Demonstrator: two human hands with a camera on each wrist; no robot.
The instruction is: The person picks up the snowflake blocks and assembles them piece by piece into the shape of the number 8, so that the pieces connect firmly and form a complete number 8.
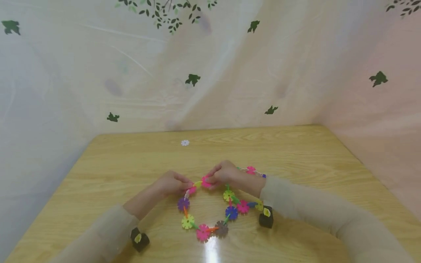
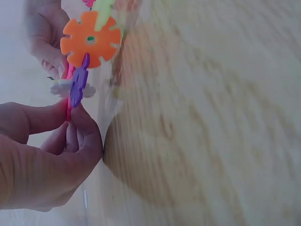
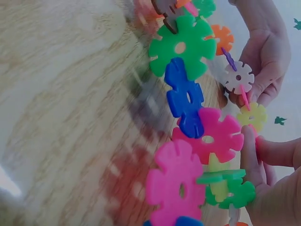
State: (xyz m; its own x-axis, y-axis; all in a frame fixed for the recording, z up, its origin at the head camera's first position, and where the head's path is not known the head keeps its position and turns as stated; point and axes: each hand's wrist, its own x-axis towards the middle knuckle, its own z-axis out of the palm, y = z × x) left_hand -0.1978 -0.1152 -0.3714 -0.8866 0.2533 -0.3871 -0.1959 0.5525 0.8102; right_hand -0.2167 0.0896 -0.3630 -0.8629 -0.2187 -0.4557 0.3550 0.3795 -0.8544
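Note:
A ring of colourful notched plastic snowflake discs [image 1: 203, 232] lies in front of me, slotted edge to edge. At its far side my left hand [image 1: 172, 182] pinches a pink disc [image 2: 69, 111] between thumb and fingers, beside a white disc [image 3: 239, 77]. My right hand [image 1: 225, 173] pinches another pink disc [image 1: 206, 182] of the same ring. Between the two hands sits a yellow disc [image 3: 252, 116], linking both pink ones. Purple [image 1: 183, 204], grey-brown [image 1: 222, 229] and blue [image 1: 231, 212] discs continue the loop toward me.
More linked discs [image 1: 243, 206] branch off to the right, running under and behind my right forearm, with a pink one [image 1: 251, 170] beyond the wrist. A single white disc [image 1: 185, 143] lies near the back of the wooden table [image 1: 131, 157]. Pale cloth [image 1: 213, 102] hangs behind.

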